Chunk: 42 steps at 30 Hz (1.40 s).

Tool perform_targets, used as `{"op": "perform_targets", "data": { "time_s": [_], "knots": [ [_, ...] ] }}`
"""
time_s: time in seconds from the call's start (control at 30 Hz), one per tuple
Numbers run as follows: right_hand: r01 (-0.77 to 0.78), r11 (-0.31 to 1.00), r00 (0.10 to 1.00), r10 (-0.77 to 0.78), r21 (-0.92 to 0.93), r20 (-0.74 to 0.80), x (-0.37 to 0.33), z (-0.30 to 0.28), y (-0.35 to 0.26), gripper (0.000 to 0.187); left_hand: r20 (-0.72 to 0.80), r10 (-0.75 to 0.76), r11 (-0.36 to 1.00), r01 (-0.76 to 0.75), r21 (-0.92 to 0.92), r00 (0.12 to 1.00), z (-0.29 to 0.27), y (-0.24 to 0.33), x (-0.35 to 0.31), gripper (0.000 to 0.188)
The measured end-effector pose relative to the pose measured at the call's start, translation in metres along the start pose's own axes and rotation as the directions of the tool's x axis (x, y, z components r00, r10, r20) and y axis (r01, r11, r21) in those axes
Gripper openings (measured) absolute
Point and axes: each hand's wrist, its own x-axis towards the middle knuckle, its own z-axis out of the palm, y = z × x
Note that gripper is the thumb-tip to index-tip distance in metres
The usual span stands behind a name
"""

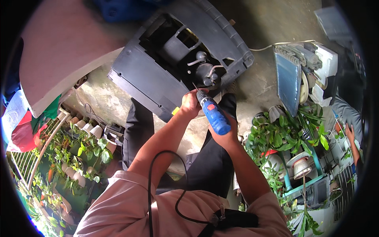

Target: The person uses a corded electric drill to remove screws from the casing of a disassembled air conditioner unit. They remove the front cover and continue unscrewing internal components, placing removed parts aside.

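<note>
Head view: we hold 1 blue drill in the right hand, which is closed around the grip beneath the rear end of the tool. The drill's chuck faces away from us, and its thin bit extends toward the open interior of the gray housing. We cannot tell whether the bit touches any part. Our left hand is at the near edge of the housing, just beside the chuck, with its fingers curled; we cannot tell whether it grips anything. The housing sits on the floor in front of us; its opening exposes 1 dark rounded unit with bent pipes. To the right, 1 finned panel stands near green plants.
</note>
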Motion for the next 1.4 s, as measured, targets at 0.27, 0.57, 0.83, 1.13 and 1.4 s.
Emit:
{"op": "perform_targets", "data": {
  "time_s": [0.27, 0.57, 0.83, 1.13, 1.4],
  "knots": [
    [0.056, 0.991, 0.991, -0.040, -0.122, 0.130, 0.046, 0.003, -0.042, 0.040, 0.121, -0.539, 0.407, 0.383, -0.829, 0.834, -0.031, 0.043, 0.046, 0.023],
    [0.109, 0.977, 0.986, -0.083, -0.181, 0.146, 0.052, 0.006, -0.101, 0.026, 0.184, -0.557, 0.272, 0.387, -0.881, 0.810, -0.045, 0.056, 0.039, 0.019],
    [0.006, 0.941, 0.971, 0.075, -0.338, 0.227, 0.102, 0.036, -0.113, 0.029, 0.118, -0.597, 0.270, 0.337, -0.902, 0.793, -0.067, 0.052, 0.063, 0.028],
    [-0.024, 0.887, 0.970, 0.133, -0.461, 0.205, 0.129, 0.075, -0.086, 0.033, 0.112, -0.606, 0.201, 0.288, -0.936, 0.788, -0.077, 0.048, 0.061, 0.039],
    [0.008, 0.905, 0.972, 0.093, -0.425, 0.217, 0.125, 0.074, -0.085, 0.035, 0.120, -0.522, 0.204, 0.261, -0.944, 0.845, -0.081, 0.035, 0.056, 0.034]
  ]
}}
